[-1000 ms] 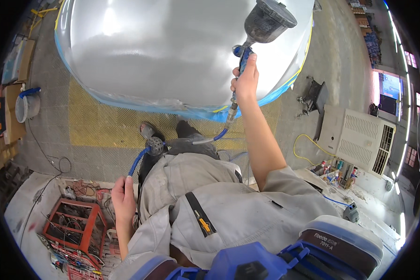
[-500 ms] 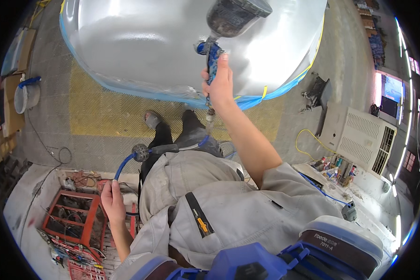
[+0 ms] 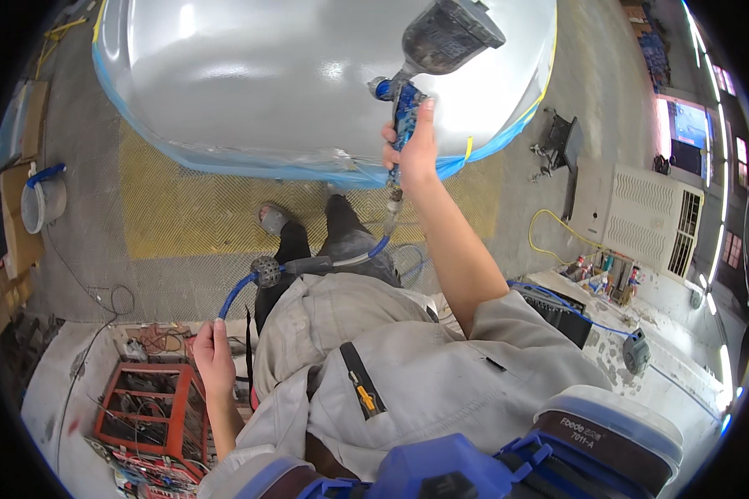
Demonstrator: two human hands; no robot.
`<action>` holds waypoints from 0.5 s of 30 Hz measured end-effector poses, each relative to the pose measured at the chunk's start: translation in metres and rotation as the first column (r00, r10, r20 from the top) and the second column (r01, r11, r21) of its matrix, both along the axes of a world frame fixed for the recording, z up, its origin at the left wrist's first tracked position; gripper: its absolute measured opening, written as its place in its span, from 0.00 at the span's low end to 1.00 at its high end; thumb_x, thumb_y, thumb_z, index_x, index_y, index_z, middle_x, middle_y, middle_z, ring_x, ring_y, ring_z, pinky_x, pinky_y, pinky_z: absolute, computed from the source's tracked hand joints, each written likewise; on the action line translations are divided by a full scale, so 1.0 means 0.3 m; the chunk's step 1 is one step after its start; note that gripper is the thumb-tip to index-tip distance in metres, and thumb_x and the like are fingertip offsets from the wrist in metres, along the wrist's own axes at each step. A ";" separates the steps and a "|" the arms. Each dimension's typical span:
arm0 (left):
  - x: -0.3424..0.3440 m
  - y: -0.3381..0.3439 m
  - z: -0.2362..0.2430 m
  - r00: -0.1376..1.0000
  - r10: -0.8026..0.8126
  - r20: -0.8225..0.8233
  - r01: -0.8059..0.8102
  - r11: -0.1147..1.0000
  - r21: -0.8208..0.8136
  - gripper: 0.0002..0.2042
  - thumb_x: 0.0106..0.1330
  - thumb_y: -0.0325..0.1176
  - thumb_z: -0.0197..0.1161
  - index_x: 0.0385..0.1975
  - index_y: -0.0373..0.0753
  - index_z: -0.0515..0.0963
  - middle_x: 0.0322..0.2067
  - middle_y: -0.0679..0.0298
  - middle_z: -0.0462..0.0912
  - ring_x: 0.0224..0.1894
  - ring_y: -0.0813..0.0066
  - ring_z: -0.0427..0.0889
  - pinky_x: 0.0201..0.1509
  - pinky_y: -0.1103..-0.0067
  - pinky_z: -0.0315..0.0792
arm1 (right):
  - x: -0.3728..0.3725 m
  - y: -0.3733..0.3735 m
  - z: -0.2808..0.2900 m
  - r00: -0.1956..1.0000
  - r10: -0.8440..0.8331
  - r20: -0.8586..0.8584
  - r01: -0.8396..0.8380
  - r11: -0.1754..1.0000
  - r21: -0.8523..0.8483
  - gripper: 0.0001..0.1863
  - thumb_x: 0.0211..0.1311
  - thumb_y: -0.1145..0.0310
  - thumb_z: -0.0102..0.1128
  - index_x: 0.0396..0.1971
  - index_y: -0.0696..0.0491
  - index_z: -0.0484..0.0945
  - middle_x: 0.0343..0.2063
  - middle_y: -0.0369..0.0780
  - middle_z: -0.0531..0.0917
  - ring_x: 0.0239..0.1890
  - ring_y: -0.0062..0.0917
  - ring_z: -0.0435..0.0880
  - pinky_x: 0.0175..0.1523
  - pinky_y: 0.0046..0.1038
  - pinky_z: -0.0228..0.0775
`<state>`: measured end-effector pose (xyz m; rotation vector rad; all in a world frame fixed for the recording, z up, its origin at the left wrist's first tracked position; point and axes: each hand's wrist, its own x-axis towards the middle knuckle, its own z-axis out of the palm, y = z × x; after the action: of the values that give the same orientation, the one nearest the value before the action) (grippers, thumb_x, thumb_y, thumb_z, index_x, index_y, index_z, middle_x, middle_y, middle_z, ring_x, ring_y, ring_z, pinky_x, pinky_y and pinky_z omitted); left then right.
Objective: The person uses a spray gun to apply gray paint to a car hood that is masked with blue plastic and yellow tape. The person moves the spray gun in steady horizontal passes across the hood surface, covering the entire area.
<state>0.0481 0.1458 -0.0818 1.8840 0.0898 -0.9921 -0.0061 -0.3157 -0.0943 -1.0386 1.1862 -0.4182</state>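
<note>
My right hand [image 3: 412, 148] is closed round the blue grip of a spray gun [image 3: 406, 106]. A dark, paint-stained cup [image 3: 448, 41] sits on top of the gun. Beyond and below it lies a glossy silver-grey vehicle panel [image 3: 241, 91], its lower edge wrapped in blue masking film [image 3: 225, 169] with yellow tape. From the gun's handle a blue air hose [image 3: 376, 251] runs across my waist, through a dark perforated ball-shaped fitting [image 3: 265, 271]. Low on the left, my left hand [image 3: 215, 356] pinches the hose between thumb and fingers.
A red metal cart [image 3: 146, 407] with cables and tools stands at the lower left. Farther left is a white bucket [image 3: 43, 206]. To the right are a dark stand [image 3: 559, 148], a beige vented unit [image 3: 651, 220] and a yellow cord [image 3: 541, 233]. Yellow and grey grating [image 3: 166, 216] covers the floor.
The spray gun and my right hand have shifted right along the panel. My left hand, with the hose, sits slightly lower and to the right. The whole view has moved a little.
</note>
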 end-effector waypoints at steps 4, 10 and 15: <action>0.034 -0.039 -0.033 0.995 -0.101 -0.014 0.101 0.995 -0.007 0.20 0.80 0.35 0.53 0.23 0.39 0.58 0.23 0.76 0.53 0.28 0.86 0.52 0.29 0.81 0.51 | -0.062 -0.045 0.026 0.998 -0.065 -0.005 0.065 0.997 -0.036 0.37 0.73 0.29 0.31 0.37 0.54 0.68 0.23 0.36 0.72 0.14 0.19 0.63 0.18 0.25 0.57; 0.082 -0.103 -0.040 0.979 -0.202 -0.001 0.202 0.979 0.018 0.20 0.79 0.35 0.55 0.22 0.38 0.59 0.22 0.75 0.55 0.28 0.85 0.53 0.29 0.80 0.53 | -0.131 -0.072 0.066 0.991 -0.137 -0.004 0.136 0.983 -0.126 0.32 0.76 0.33 0.28 0.40 0.51 0.66 0.22 0.35 0.71 0.14 0.19 0.62 0.20 0.26 0.56; 0.081 -0.128 -0.053 0.973 -0.229 -0.038 0.231 0.970 0.070 0.20 0.79 0.35 0.55 0.22 0.39 0.61 0.21 0.76 0.57 0.26 0.86 0.54 0.27 0.80 0.53 | -0.170 -0.098 0.032 0.984 -0.175 -0.030 0.163 0.956 -0.243 0.32 0.77 0.35 0.30 0.45 0.52 0.66 0.24 0.36 0.71 0.15 0.18 0.63 0.19 0.24 0.57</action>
<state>0.0725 0.1074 -0.0975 1.9798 -0.0776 -1.1886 -0.0572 -0.3451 -0.0847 -1.1643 1.2983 -0.6867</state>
